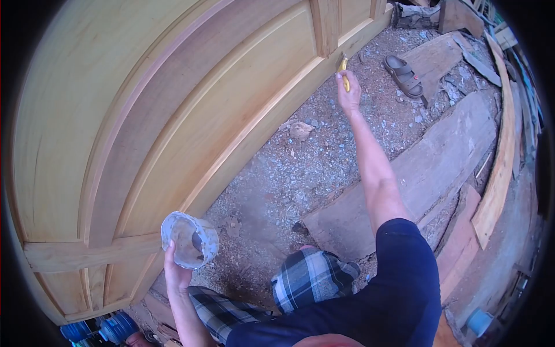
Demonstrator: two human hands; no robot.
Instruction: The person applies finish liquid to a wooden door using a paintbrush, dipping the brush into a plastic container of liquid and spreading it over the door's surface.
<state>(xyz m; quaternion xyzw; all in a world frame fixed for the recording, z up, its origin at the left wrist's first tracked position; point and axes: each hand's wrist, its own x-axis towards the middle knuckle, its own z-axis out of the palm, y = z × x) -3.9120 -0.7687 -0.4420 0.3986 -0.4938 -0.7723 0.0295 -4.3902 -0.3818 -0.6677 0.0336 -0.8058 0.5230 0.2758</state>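
My right hand [349, 97] reaches far forward, fingers closed round the yellow handle of a paintbrush [344, 65]. The small dark tip of the brush is at the lower edge of a panelled wooden door [254, 72]; whether it touches the wood is hard to make out. Low on the left, my left hand [177, 274] grips a whitish plastic tub [213, 242] by its side. The tub is tilted toward me, smeared round the rim, with brownish contents and a dark patch inside. It is close in front of the door's crossrail.
Wood chips cover the ground [283, 168]. Rough planks [422, 168] lie on the right, with a long curved board [502, 144] beyond them. A brown sandal [403, 76] rests near my right hand. Blue containers [118, 327] stand at lower left, a light-blue bucket [479, 321] at lower right.
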